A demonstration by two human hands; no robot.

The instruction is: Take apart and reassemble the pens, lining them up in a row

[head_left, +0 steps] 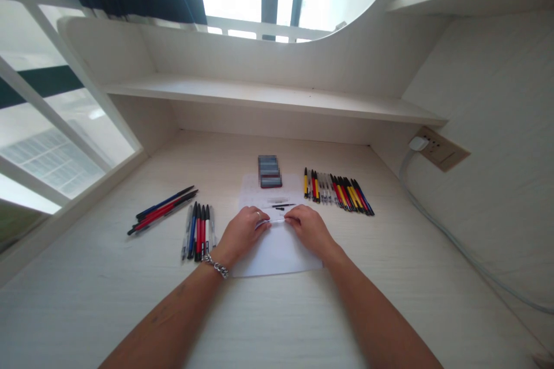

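- The paper sheet [277, 256] lies flat, its near edge running just in front of the wrists; pale desk [277, 323] stretches from that edge toward the person, leaving the forearms room.
- Left of the sheet, a row of pens [198, 232] stands near the left wrist, with a looser pen pile [163, 209] farther out; right of it, past the far corner, a longer pen row [340, 191] bounds the space.
- A thin, pale rod [277, 221] lies above the sheet's middle, spanning the gap between the 2 hands.
- The left hand [246, 229] has its fingertips closed on the rod's left end; the right hand [308, 228] pinches the right end. The rod looks like a pen part, though it is too small to be sure.
- Small black pieces [280, 208] lie on the sheet beyond the rod.
- Materials: smooth paper, faintly grained desk, glossy coloured and clear pen barrels, a metal chain bracelet [216, 266] left of the sheet.
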